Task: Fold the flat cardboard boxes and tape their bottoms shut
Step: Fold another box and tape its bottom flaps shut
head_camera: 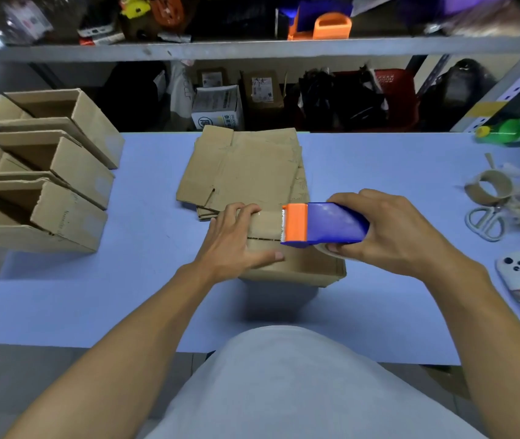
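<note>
Standing at the near edge of the blue counter (pixel 93 296), a person works on a folded cardboard box (pixel 296 264) that sits bottom-up just in front of them. Left hand (pixel 236 239) lies on the box's left end, fingers (pixel 246 212) loosely bent over its far edge, thumb flat along the flap, pressing rather than gripping. Right hand (pixel 401 229) curls its fingers round a blue and orange tape dispenser (pixel 322 224), whose toothed orange end meets the shiny tape over the seam. Beyond lies a stack of flat cardboard boxes (pixel 246 172). Three finished boxes (pixel 46 172) stand open at far left; scissors (pixel 486 220) and an empty tape core (pixel 488 186) lie at right
</note>
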